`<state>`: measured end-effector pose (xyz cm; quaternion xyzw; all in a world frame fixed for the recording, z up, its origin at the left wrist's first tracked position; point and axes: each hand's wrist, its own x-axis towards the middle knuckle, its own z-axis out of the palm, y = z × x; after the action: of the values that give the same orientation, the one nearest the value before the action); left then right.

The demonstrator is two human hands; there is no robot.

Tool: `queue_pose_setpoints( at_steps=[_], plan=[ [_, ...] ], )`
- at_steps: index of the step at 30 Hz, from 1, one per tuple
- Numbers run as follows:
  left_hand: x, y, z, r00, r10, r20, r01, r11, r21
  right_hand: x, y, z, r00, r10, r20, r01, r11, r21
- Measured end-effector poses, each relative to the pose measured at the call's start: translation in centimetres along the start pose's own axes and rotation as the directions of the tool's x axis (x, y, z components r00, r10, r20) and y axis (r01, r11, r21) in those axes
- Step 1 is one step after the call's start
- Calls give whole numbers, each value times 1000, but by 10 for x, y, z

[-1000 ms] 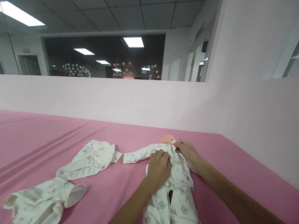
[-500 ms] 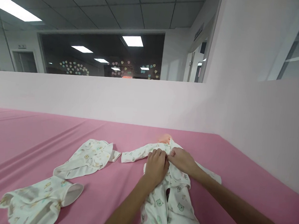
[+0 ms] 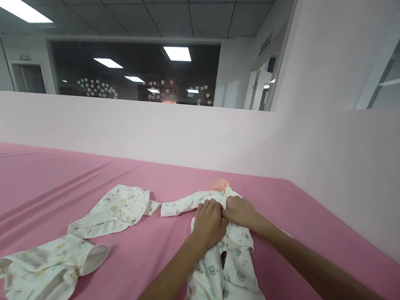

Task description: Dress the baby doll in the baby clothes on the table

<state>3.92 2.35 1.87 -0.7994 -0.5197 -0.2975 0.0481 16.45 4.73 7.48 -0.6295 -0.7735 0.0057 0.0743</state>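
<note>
Doll (image 3: 219, 185) in a white printed romper (image 3: 227, 267) lies on its back near the right end of the pink tabletop (image 3: 44, 188), with only a bit of the peach head showing beyond the collar. Both hands meet at the chest of the romper: the left hand (image 3: 210, 223) is curled shut and pinches the left edge of the front opening, and the right hand (image 3: 238, 211) is closed on the opposite edge just beside it, knuckles almost touching. I judge the step in hand to be closing the front near the neck; lower down the front gapes open, so the next move probably calls for sliding both pinches down and aligning the edges. By count: one doll, one romper on it, two loose garments, namely a small top (image 3: 119, 210) just left of the sleeve and a crumpled piece (image 3: 50, 265) nearer the front edge.
</note>
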Motion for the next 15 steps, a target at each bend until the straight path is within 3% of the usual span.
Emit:
queue_pose_setpoints(
  at_steps=[6,15],
  plan=[
    [-2,1,0,999,34,-6,-34,998,48,-1,3,-2,997,-64,50,68,994,-82],
    [-3,1,1,998,53,-27,-51,996,77,0,6,3,998,-57,7,57,997,-47]
  ],
)
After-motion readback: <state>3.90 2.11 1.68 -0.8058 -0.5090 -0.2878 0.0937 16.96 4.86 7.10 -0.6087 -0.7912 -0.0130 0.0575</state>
